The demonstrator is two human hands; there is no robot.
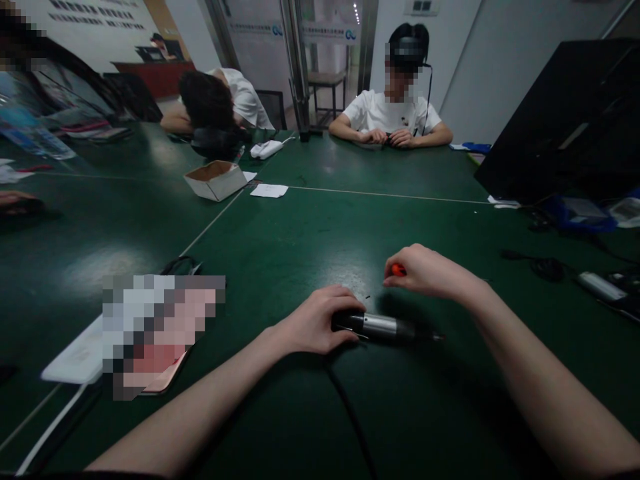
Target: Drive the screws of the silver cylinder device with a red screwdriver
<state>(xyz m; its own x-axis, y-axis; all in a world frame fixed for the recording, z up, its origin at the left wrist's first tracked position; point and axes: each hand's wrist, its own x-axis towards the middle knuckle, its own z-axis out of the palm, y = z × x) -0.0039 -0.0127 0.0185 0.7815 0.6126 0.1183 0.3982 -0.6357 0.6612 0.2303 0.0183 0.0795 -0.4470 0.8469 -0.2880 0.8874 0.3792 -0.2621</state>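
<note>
My left hand (pixel 323 320) is wrapped round the rear of a corded electric screwdriver (pixel 381 325), black with a silver band. The tool lies level, just over or on the green table, its thin tip pointing right. A black cord (pixel 347 413) runs from beneath the hand toward the front edge. To the upper right of the tool, my right hand (pixel 423 270) is held above the table with its fingers curled. Something small and orange (pixel 399 269) shows between those fingers; most of it is hidden, so its kind is unclear.
A white power strip (pixel 75 353) and a pink phone (pixel 173 370) lie at the left. An open cardboard box (pixel 217 181) and a paper slip (pixel 269 191) sit farther back. A dark monitor (pixel 565 120) and cables stand right. Two people sit across the green table (pixel 340 227).
</note>
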